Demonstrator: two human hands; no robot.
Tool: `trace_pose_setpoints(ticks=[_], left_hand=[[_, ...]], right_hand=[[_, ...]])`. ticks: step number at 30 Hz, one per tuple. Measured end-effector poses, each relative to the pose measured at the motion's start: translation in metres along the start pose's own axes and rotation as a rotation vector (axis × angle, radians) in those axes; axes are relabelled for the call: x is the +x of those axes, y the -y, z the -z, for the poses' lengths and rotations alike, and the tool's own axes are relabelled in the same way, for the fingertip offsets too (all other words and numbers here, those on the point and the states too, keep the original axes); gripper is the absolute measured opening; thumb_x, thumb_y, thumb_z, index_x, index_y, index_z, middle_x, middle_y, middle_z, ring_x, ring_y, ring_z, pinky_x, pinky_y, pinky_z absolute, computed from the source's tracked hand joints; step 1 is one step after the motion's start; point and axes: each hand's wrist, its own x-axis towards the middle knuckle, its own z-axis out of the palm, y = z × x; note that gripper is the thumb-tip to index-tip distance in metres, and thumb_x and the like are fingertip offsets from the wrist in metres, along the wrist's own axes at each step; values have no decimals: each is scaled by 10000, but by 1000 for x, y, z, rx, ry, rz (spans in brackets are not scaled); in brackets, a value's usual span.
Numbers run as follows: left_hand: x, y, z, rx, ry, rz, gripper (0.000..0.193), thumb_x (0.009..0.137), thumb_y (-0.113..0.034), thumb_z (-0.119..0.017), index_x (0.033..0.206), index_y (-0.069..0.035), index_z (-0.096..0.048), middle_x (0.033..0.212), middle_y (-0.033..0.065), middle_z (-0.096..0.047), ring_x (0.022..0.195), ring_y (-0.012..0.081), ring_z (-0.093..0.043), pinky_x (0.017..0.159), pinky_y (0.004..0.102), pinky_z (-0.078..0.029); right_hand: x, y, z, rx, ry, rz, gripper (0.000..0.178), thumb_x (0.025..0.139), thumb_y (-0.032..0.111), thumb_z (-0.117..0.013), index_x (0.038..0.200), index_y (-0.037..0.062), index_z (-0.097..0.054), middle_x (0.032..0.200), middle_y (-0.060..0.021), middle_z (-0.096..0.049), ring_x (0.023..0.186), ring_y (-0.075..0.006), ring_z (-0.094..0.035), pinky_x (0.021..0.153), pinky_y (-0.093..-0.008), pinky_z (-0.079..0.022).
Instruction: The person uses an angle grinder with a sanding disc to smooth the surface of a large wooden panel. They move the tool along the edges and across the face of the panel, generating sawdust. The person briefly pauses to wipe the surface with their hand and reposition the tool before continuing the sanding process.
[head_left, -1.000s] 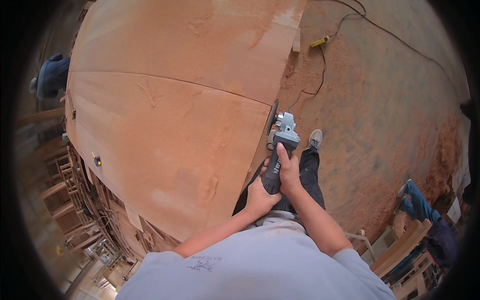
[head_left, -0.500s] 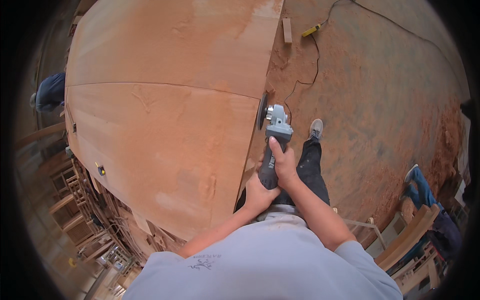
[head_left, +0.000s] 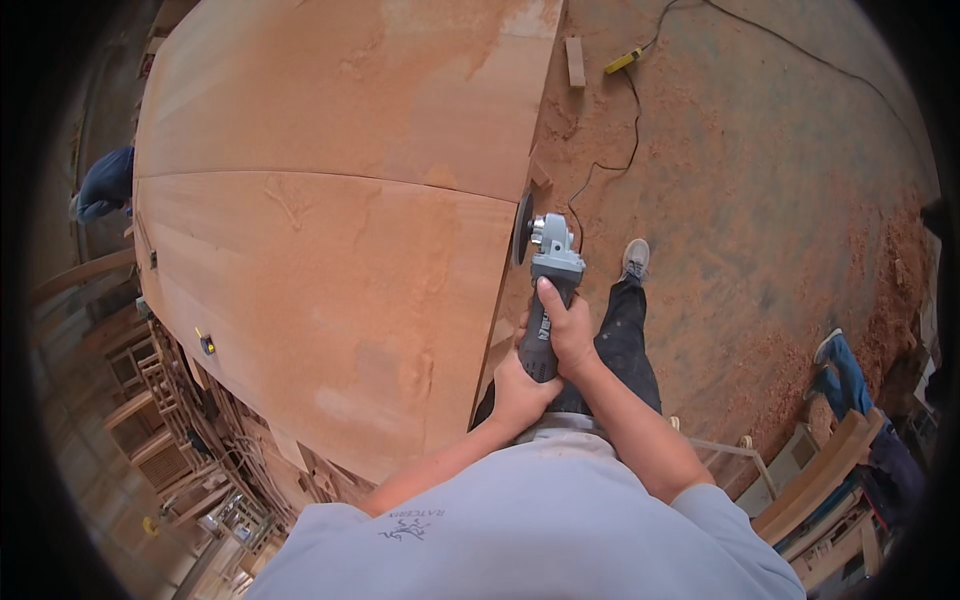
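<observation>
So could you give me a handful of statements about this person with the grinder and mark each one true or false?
1. Both hands grip the angle grinder. True: the right hand is nearer the head, the left hand at the rear of the handle.
2. The grinder's disc is at the edge of the large wooden panel. True.
3. The floor is swept clean. False: reddish sawdust covers it.
4. The grinder is cordless. False: a black cord trails across the floor towards a yellow plug.
5. The person works alone. False: another person's blue-trousered leg shows at the right.
</observation>
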Motion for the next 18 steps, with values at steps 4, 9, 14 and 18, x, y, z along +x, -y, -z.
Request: trace_pose_setpoints(ticks=[4, 9, 14, 18], left_hand=[[0, 1, 1, -52, 15, 94, 424, 783, -82, -841, 1123, 10, -604, 882, 63, -687, 698, 151, -672, 630, 324, -543], [2, -5, 0, -31, 10, 58, 413, 777, -58, -833, 1114, 13, -604, 859, 65, -689, 672, 156, -681, 604, 323, -541], [1, -3, 2, -10, 36, 117, 435, 769, -72, -834, 1127, 23, -606, 879, 75, -705, 701, 161, -694, 623, 333, -548], [2, -8, 0, 0, -4, 49, 424, 774, -79, -837, 1123, 26, -620, 888, 86, -719, 711, 170, -699, 640, 346, -556]], right_hand=[[-1, -2, -1, -18, -6, 18, 480, 988, 486, -745, 1006, 35, -583, 758, -113, -652, 605, -234, -698, 559, -379, -591], [1, 2, -1, -30, -6, 14, 471, 992, 478, -742, 1021, 37, -581, 756, -113, -658, 611, -237, -701, 564, -373, -591], [1, 1, -1, -48, 4, 51, 475, 992, 476, -745, 1023, 32, -580, 761, -114, -655, 604, -227, -693, 562, -370, -591], [1, 4, -1, -26, 2, 47, 458, 995, 458, -746, 1012, 31, -580, 770, -105, -647, 599, -221, -690, 558, -367, -589]])
